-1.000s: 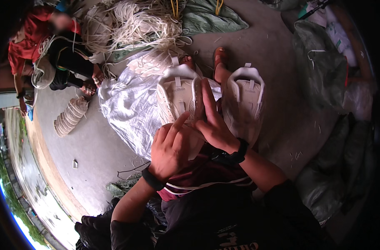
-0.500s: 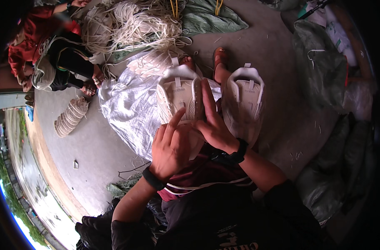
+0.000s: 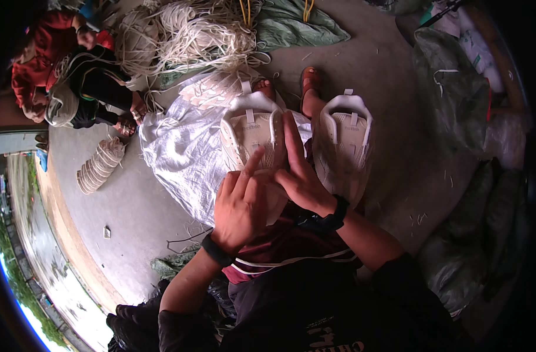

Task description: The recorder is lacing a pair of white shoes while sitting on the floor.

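Observation:
A beige unlaced shoe (image 3: 253, 126) with white trim rests over my lap, heel pointing away from me. My left hand (image 3: 242, 199) lies over its toe end, index finger stretched toward the tongue, the other fingers bent and apparently holding nothing. Along the shoe's right side my right hand (image 3: 306, 179) grips it, index finger straight against the edge and thumb across the front. The right hand's other fingers are hidden. A matching shoe (image 3: 347, 138) sits just to the right, with neither hand on it.
A white woven sack (image 3: 177, 149) lies left of the shoes. Beyond it is a heap of pale laces (image 3: 203, 35) beside a green sack (image 3: 297, 26). At far left sits a person in red (image 3: 45, 53). A lace bundle (image 3: 100, 164) and dark plastic bags (image 3: 450, 88) flank me.
My left index finger has shifted slightly rightward and up over the shoe's tongue. My right hand stays in place. The seated person's raised hand has come down.

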`<state>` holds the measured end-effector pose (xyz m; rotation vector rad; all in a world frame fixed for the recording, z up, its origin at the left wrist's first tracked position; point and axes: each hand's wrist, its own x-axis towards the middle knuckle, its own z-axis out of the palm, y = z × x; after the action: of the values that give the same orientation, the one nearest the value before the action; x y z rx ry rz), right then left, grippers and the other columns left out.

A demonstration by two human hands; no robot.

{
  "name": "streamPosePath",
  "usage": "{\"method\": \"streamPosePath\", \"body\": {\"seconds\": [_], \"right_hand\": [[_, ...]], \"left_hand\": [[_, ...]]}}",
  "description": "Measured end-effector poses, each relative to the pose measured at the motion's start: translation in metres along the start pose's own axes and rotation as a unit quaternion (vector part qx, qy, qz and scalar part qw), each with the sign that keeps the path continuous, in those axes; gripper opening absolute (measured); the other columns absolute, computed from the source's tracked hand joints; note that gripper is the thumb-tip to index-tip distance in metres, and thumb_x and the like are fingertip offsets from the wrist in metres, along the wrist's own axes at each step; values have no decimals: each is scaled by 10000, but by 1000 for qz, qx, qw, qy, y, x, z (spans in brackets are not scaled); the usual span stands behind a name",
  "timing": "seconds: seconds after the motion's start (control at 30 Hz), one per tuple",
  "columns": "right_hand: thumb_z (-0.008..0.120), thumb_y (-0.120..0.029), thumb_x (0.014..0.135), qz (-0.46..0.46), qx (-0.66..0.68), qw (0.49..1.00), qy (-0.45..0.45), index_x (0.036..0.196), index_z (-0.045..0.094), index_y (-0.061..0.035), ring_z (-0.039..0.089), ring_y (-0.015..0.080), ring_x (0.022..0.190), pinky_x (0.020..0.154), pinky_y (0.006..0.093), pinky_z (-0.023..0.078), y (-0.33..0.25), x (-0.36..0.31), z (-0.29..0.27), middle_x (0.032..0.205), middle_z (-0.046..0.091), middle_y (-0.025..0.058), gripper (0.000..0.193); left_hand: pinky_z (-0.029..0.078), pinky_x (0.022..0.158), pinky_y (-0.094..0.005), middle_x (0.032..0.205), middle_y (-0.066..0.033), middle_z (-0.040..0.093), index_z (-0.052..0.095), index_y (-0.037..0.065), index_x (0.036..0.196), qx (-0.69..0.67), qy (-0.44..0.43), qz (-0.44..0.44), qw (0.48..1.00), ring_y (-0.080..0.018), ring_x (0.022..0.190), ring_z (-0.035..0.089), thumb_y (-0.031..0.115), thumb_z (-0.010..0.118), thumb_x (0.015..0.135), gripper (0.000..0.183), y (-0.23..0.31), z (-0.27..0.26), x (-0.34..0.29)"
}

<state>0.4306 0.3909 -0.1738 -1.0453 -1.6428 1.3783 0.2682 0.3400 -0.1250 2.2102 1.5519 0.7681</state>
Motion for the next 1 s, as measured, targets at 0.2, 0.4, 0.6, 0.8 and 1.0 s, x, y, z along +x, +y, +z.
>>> {"method": "streamPosePath", "body": {"seconds": [0.2,0.4,0.6,0.8,1.0], "right_hand": [[551,-43,794,-17,-38,999,10,1582,-45,-44,2,272,1529,1217,369,47,1,-1,3,1653,7,164,988],[548,-66,779,-16,-42,999,1,1566,-39,-21,-79,365,1519,1223,454,7,4,-1,4,1637,-67,208,983],[591,-104,789,-22,-35,999,0,1570,-42,-32,-79,363,1519,1224,449,5,2,-3,4,1638,-70,207,1008],[610,-117,791,-7,-26,1000,-4,1572,-46,-42,-82,354,1520,1224,447,14,-1,-5,4,1640,-75,199,1023],[611,-76,784,-14,-29,999,-5,1571,-51,-38,-82,367,1518,1221,452,16,-3,-9,6,1635,-63,215,1029]], "left_hand": [[521,847,-371,1459,-257,452,589,-8,1104,-59,61,-50,995,-300,973,630,-67,564,823,289,-11,3,-3],[499,667,-295,1194,-170,570,560,2,1126,-99,129,-83,983,-176,739,576,-105,641,795,357,-13,7,-16],[494,683,-318,981,-125,601,565,-2,1123,-159,50,-193,967,-209,750,585,-6,641,862,271,-24,0,-23],[481,689,-336,878,-125,598,550,-10,1003,-146,13,-180,973,-222,747,585,13,617,902,124,-28,-4,-24],[479,657,-345,833,-114,628,538,12,948,-193,-9,-224,955,-237,686,595,39,612,928,81,-29,-23,-18]]}}
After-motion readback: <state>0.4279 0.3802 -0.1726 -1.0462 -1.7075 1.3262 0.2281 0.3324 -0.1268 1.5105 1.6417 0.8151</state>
